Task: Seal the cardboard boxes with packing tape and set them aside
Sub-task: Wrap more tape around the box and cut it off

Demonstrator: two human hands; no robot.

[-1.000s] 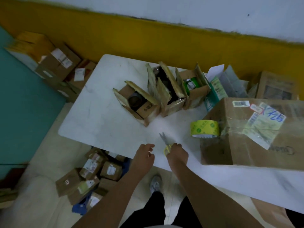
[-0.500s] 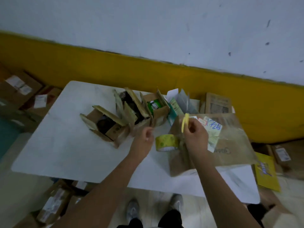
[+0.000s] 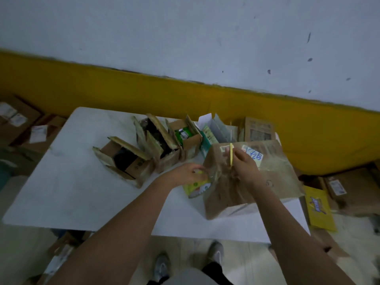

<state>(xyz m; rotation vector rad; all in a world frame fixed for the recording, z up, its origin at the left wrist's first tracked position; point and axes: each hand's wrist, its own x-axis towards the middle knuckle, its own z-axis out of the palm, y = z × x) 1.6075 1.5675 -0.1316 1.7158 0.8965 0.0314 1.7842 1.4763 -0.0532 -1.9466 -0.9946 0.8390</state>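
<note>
Gripping a yellow-green tape roll (image 3: 197, 187) from above, the left hand (image 3: 188, 173) curls its fingers over the roll's upper edge, just off the 9 o'clock side of a big cardboard box (image 3: 267, 182). The right hand (image 3: 245, 166) is closed around yellow-handled scissors (image 3: 231, 153), held over the box top. Their long axis runs 12 to 6 o'clock, yellow end toward 12, and the blades are hidden.

The big cardboard box is brown and creased, wrapped in glossy clear tape, with white labels and blue handwriting on its upward face. It sits closed at the 3 o'clock end of the white table (image 3: 72, 182), one corner pointing toward 6 o'clock.

Toward 10 to 12 o'clock from the hands stand 3 small boxes (image 3: 168, 159), in a row running 8 to 2 o'clock. Their flaps stand up and open, with dark contents in 2 and something green in the third. More floor boxes (image 3: 18, 120) lie at 9 o'clock, and a flat yellow packet (image 3: 318, 208) lies at 3 o'clock.
</note>
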